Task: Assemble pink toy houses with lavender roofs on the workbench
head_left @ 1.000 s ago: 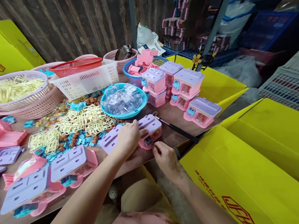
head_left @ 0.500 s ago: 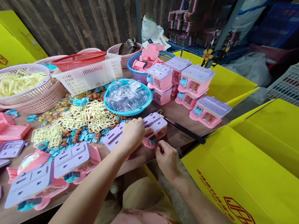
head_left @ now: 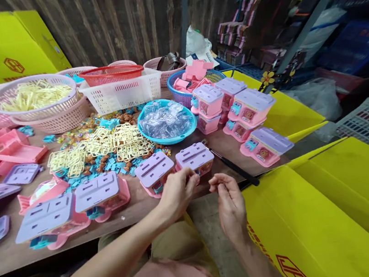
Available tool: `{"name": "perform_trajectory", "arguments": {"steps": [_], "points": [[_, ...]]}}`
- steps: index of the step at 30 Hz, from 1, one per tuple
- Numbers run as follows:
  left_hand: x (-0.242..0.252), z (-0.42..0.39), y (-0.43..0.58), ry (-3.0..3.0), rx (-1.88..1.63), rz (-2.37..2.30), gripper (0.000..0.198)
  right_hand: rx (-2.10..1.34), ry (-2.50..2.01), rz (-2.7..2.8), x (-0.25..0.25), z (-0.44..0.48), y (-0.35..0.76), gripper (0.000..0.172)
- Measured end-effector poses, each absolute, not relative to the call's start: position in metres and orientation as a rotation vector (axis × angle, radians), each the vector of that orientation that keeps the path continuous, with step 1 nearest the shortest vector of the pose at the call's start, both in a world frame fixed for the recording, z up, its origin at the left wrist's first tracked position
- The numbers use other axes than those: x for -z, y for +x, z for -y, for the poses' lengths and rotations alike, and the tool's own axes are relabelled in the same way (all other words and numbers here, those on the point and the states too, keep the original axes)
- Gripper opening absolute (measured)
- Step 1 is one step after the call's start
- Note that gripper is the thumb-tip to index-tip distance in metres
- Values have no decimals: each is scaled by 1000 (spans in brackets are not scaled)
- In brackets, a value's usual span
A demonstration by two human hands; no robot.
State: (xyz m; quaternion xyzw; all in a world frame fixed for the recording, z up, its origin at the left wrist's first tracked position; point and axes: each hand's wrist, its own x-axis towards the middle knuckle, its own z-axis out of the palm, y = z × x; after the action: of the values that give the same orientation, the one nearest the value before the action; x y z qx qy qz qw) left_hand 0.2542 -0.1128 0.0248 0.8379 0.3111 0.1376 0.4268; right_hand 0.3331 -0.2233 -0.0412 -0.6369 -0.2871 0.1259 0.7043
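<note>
Just beyond the left hand (head_left: pixel 178 194) stands a boxy toy (head_left: pixel 194 156) of hard plastic, pink under a flat, slotted lilac lid. That hand, fingers curled, has drawn back off the lid; the right hand (head_left: pixel 230 203), pinching earlier, is now loosely cupped. Whether either grips something small, I cannot tell.

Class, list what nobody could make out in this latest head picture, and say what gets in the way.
All in the head view:
Part of the front of the toy beside the tool: hidden by the left hand.
Anything pinched by the left hand or right hand: too small.
Contents of the white basket: hidden by its wall and the red basket.
Logo on the near box: cut off by the bottom edge.
</note>
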Motion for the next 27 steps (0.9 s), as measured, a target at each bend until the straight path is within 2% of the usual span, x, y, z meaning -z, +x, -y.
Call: {"name": "perform_trajectory", "arguments": {"steps": [4, 9, 12, 13, 16, 17, 23, 27], "points": [[-14, 131, 232, 1418, -237, -549, 43, -216, -1438, 939, 29, 224, 314, 35], [-17, 128, 217, 1093, -166, -553, 53, -56, -1564, 1391, 27, 217, 303, 51], [-18, 126, 210, 962, -139, -573, 49, -27, -1576, 1344, 27, 215, 302, 46], [-17, 126, 208, 915, -144, -579, 49, 19, -1576, 1271, 27, 214, 301, 40], [-13, 129, 204, 799, -206, -611, 48, 140, -1595, 1173, 26, 213, 298, 8], [-11, 130, 203, 771, -225, -619, 49, 149, -1611, 1207, 25, 212, 297, 6], [-1, 131, 191, 819, -300, -711, 53, 138, -1698, 1465, 23, 206, 292, 12], [-12, 114, 177, 1412, -459, -919, 34, 109, -1730, 1533, 28, 193, 289, 17]]}}
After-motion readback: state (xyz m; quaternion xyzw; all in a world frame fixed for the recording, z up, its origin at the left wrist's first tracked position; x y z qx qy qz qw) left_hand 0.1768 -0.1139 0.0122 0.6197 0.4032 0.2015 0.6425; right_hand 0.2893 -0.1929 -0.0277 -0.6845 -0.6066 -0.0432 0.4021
